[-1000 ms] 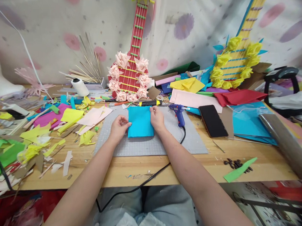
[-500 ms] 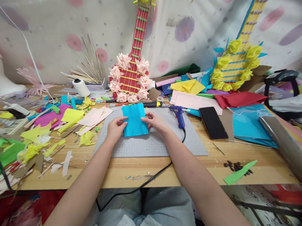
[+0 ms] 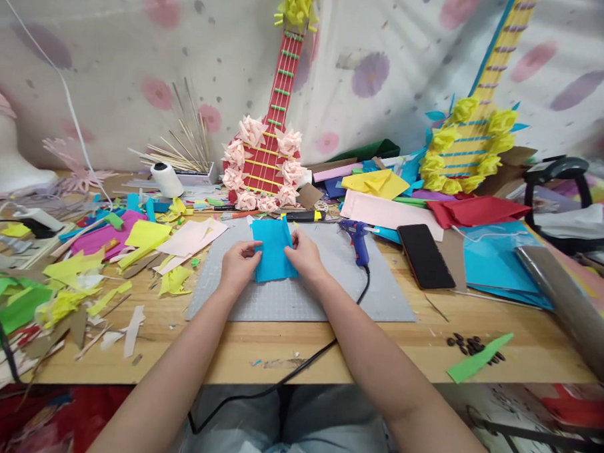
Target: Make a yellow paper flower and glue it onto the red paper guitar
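Observation:
A blue sheet of crepe paper [image 3: 273, 253] is held up between both hands over the grey cutting mat [image 3: 379, 303]. My left hand [image 3: 239, 265] pinches its left edge between thumb and fingers. At the opposite edge, my right hand [image 3: 305, 255] is closed on the paper, which curls upward along that side. A blue glue gun [image 3: 357, 242] lies on the mat to the right, its black cord running toward the table's front edge. Behind the paper is a tool with a black and yellow handle [image 3: 305, 216].
A red paper guitar with pink flowers [image 3: 262, 164] and a yellow one [image 3: 465, 147] lean at the back. Paper scraps [image 3: 74, 270] crowd the left. A phone [image 3: 425, 255], blue sheets [image 3: 500, 262] and dark seeds [image 3: 471, 345] lie to the right.
The right edge of the blue paper has curled up and inward, and my right hand has come closer to my left. The view has shifted slightly.

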The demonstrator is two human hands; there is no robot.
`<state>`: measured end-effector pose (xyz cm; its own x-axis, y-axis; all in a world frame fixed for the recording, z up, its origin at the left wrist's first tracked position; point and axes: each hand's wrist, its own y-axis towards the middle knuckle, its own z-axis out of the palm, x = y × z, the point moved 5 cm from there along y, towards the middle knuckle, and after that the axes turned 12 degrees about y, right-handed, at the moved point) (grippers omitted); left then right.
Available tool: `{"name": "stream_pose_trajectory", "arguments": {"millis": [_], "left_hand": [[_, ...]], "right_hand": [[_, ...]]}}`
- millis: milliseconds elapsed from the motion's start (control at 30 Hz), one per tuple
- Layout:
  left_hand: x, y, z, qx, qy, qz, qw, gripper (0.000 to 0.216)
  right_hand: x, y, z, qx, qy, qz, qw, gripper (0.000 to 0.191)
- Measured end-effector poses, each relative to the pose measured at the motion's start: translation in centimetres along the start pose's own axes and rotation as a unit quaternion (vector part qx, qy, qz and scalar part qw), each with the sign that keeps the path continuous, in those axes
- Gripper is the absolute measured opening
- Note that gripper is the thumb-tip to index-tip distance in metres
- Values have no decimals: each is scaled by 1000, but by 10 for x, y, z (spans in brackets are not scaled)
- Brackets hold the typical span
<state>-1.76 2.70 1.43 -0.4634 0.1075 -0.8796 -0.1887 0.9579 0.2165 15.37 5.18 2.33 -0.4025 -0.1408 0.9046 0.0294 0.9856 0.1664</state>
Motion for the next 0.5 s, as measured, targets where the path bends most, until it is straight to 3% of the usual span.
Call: {"name": "stream_pose_trajectory", "arguments": {"millis": [200, 500], "left_hand": [[-11, -4, 5, -9, 33, 69, 997, 23], [-16, -7, 14, 8, 75, 85, 993, 23]], "right_hand": [[6, -3, 9, -25, 14, 13, 999, 12], [1, -3, 16, -30, 57, 19, 998, 12]]}}
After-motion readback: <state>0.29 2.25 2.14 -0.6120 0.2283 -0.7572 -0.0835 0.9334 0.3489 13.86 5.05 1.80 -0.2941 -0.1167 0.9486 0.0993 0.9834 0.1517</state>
